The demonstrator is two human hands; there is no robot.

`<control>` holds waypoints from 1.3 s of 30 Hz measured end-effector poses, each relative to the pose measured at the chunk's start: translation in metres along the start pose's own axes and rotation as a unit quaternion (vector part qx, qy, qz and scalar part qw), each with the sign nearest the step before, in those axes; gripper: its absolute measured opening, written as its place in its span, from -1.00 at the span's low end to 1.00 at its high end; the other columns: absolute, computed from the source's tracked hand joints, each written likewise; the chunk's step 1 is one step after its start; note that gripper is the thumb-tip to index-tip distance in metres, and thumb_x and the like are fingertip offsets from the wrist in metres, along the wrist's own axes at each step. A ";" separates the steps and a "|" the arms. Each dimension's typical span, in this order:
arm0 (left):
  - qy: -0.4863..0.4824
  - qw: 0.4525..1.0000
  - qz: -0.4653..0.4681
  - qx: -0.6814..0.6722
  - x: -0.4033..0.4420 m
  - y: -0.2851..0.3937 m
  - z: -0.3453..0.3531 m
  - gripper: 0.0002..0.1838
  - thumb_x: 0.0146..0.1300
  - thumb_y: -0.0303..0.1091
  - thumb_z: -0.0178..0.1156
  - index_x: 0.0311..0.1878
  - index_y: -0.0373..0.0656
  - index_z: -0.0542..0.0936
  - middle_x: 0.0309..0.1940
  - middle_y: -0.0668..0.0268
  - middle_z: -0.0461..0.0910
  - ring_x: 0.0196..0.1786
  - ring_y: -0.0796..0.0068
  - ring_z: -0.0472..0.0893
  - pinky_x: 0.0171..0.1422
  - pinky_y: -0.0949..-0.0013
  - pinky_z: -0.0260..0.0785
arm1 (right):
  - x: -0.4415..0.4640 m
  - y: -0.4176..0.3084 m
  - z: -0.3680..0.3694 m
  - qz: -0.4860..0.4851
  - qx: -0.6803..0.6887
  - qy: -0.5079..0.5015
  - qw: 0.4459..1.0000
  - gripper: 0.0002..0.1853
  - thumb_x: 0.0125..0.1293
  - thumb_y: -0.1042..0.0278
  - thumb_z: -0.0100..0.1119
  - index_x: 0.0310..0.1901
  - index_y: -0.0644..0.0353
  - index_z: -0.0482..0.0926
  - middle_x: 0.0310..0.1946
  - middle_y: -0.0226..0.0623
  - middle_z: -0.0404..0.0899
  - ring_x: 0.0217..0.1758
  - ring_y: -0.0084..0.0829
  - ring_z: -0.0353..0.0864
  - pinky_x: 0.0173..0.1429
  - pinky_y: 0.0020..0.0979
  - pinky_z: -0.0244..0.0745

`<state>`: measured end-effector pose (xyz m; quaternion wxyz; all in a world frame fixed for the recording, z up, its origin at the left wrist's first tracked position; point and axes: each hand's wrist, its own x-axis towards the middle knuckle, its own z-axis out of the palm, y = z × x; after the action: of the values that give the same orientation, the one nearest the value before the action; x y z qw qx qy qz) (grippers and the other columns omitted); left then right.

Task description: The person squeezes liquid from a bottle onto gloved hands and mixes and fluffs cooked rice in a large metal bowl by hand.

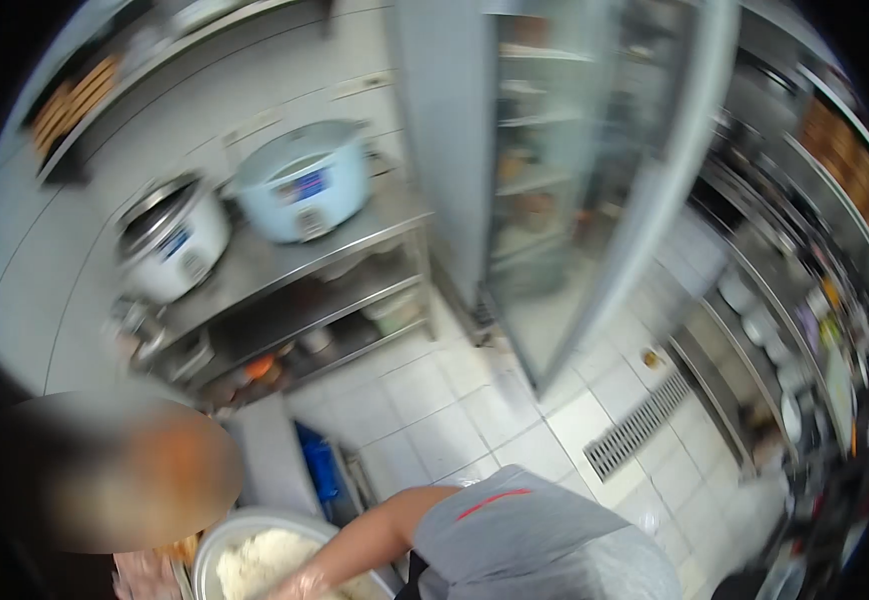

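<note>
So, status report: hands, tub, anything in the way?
Right hand at pale contents of white tub, cut by frame edge, grip unclear. Left hand not in view. Right forearm covers part of tub.

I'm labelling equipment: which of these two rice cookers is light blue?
In this view, the right-hand rice cooker; the left-hand rice cooker has a white body.
</note>
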<state>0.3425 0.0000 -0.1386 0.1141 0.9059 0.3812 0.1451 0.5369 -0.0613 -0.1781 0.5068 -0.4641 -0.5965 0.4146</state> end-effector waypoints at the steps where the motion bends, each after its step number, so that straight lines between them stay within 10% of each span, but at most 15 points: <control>1: 0.012 0.998 0.053 -0.035 0.016 0.028 0.005 0.07 0.06 0.30 0.30 0.47 -0.20 0.13 0.16 -0.09 0.44 0.16 0.03 0.46 0.28 0.06 0.27 | -0.012 -0.001 -0.010 0.007 -0.029 0.032 0.999 0.42 -0.25 0.13 0.65 0.50 0.15 -0.30 0.40 0.00 0.13 0.48 -0.09 0.07 0.50 -0.13 0.02; 15: -0.053 0.946 0.282 -0.151 0.025 0.144 0.021 0.10 0.04 0.26 0.34 0.47 -0.22 0.09 0.26 -0.09 0.33 0.28 -0.01 0.31 0.37 -0.01 0.09 | -0.094 -0.036 0.001 0.072 -0.256 0.183 0.946 0.41 -0.24 0.01 0.63 0.50 0.11 -0.27 0.43 0.09 0.04 0.48 0.10 0.01 0.46 0.08 -0.01; 34: -0.020 0.951 0.254 -0.178 -0.024 0.059 -0.004 0.13 0.01 0.22 0.39 0.48 -0.24 0.04 0.38 -0.09 0.19 0.44 -0.07 0.12 0.50 -0.10 -0.15 | -0.078 -0.087 0.049 0.133 -0.443 -0.002 0.887 0.43 -0.42 -0.14 0.62 0.50 0.06 -0.09 0.51 0.16 -0.24 0.51 0.37 -0.23 0.49 0.27 -0.20; 39: -0.037 0.952 0.251 -0.172 -0.095 0.043 -0.010 0.14 0.00 0.20 0.40 0.48 -0.24 0.03 0.41 -0.09 0.15 0.49 -0.08 0.07 0.54 -0.12 -0.22 | -0.088 -0.117 0.048 0.131 -0.528 -0.108 0.832 -0.25 0.14 0.13 0.25 0.41 -0.34 0.22 0.51 -0.09 -0.03 0.52 0.25 -0.10 0.35 0.41 0.04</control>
<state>0.3039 -0.0971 -0.1329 0.2422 0.9437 0.1063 0.1989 0.4790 -0.1745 -0.0914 0.0575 -0.6873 -0.7091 0.1466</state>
